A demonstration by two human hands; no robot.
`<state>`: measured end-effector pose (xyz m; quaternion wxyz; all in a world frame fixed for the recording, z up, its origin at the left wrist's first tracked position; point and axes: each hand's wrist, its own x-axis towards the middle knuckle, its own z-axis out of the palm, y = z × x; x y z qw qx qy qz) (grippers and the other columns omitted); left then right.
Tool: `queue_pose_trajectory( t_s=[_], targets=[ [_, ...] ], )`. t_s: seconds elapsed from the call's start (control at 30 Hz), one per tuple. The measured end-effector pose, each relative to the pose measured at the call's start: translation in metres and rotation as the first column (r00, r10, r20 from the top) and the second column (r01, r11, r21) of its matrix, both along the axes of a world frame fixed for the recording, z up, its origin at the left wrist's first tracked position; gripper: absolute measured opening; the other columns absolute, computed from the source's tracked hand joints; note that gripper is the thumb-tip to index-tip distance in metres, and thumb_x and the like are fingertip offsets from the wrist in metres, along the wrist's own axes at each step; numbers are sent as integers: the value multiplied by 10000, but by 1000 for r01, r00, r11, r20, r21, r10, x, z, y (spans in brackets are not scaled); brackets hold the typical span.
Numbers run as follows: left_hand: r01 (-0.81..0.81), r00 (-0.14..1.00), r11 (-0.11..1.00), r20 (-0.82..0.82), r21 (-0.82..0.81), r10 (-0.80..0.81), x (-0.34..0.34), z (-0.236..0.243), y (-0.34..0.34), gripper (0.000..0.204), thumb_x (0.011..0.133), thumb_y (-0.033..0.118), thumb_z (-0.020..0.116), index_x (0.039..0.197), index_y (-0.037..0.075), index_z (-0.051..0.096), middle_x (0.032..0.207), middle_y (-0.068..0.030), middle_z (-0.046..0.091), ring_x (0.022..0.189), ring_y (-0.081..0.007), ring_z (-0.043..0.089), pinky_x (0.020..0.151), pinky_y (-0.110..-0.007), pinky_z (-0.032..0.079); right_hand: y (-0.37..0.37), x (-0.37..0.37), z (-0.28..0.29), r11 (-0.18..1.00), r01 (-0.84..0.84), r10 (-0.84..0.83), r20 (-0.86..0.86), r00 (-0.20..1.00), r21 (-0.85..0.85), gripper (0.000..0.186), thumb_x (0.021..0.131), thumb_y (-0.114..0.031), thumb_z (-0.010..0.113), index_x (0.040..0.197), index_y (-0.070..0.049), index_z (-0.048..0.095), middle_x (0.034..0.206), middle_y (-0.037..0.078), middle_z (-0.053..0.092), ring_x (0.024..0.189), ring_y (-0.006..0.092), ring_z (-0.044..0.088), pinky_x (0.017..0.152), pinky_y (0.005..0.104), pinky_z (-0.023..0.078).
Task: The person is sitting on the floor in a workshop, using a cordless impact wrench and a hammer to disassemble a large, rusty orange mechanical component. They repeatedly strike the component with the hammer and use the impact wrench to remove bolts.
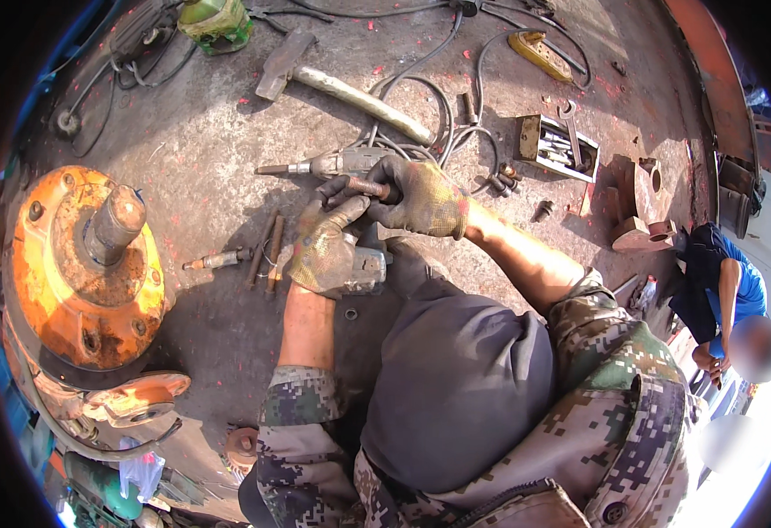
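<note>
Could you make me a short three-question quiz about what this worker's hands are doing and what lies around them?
1. True or false: both hands wear gloves.
2. What does the right hand grip? A) a rusty rod B) a paintbrush C) a cup
3. Which big tool lies on the floor beyond the hands?

Key
1. True; the left hand is gloved too, resting on a grey power tool.
2. A
3. A sledgehammer, near the tray of wrenches.

Your gloves [425, 198] are worn, grimy knitted cloth; the bolt [370, 187] you grip is rusty, matt metal; the floor [201, 150] is rough concrete.
</note>
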<state>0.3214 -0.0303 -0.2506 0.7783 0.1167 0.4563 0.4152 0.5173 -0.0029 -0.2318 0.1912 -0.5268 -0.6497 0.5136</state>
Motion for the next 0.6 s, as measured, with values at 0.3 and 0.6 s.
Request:
queue_pose_trajectory(
  t_s=[0.3,0.6],
  targets=[
    [-242,970,959,17,146,242,-17,-2,13,306,934,-66,692,1226,3,632,1185,-118,689,1102,-192,683,992,-322,590,15,71,-10,873,275,-417,-328,848,-402,311,930,-184,796,1102,-4,610,854,49,694,691,107,673,605,259,541],
    [-337,879,934,395,118,268,-16,-14,16,274,992,0,658,1254,-57,603,1293,-190,652,1206,-257,659,1078,-351,567,101,164,-66,927,307,-376,519,768,217,713,913,-335,788,1469,10,507,1103,173,751,1007,254,726,856,375,578]
  ],
)
